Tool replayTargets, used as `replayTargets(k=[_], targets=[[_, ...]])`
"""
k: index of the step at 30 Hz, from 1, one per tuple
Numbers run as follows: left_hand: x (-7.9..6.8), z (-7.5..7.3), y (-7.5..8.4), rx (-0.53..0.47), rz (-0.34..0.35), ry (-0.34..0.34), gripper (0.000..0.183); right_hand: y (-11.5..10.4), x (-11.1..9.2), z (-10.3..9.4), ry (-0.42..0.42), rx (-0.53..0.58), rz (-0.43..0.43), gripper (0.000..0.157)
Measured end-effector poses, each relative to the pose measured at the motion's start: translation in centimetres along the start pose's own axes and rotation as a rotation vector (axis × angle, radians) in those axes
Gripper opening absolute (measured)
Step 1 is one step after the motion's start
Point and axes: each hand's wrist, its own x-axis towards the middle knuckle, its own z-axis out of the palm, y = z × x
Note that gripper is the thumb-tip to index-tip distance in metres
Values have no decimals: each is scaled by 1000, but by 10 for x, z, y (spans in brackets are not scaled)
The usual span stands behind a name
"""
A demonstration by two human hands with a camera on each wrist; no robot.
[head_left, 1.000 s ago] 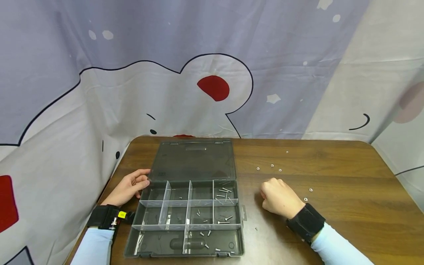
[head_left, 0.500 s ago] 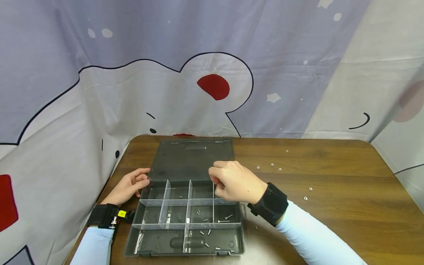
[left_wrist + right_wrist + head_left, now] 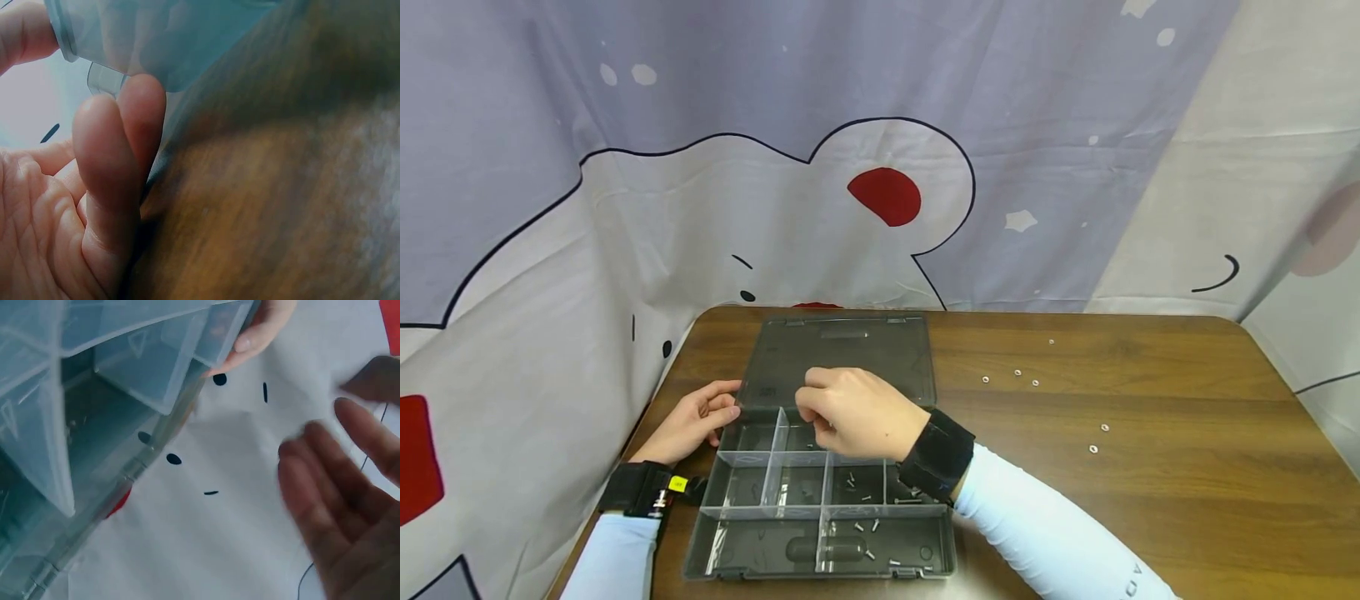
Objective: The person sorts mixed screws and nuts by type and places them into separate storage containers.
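Note:
A grey translucent compartment box (image 3: 752, 540) lies on the table, its lid (image 3: 850, 342) folded back. Beside its left edge, my left hand (image 3: 688, 423) holds the corner near the hinge with thumb and fingers; a thumb (image 3: 103, 150) shows close up in the left wrist view. My right hand (image 3: 861, 412) hovers over the back row with bent fingers. Blurred in the right wrist view, its thumb and index tips (image 3: 353, 419) come close together; I cannot tell whether something small is between them. Small screws (image 3: 870, 554) lie in several compartments.
Several small silver nuts (image 3: 1035, 382) are scattered across the right part of the wooden table (image 3: 1187, 467). A patterned curtain (image 3: 1037, 150) hangs behind the table. My right sleeve (image 3: 1037, 525) crosses the box's right edge and hides part of the table.
My right hand has moved left from the table, across the right-hand compartments, to above the back row. The left hand and the box have stayed where they were.

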Motion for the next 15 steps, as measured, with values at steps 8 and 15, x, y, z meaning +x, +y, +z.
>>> replayTargets(k=[8,15], targets=[[0,1,1,-14,2,-8,56,2,-32,0,-199,17,58,104],[-2,-1,1,3,-1,2,56,11,-76,-8,-184,41,127,100]])
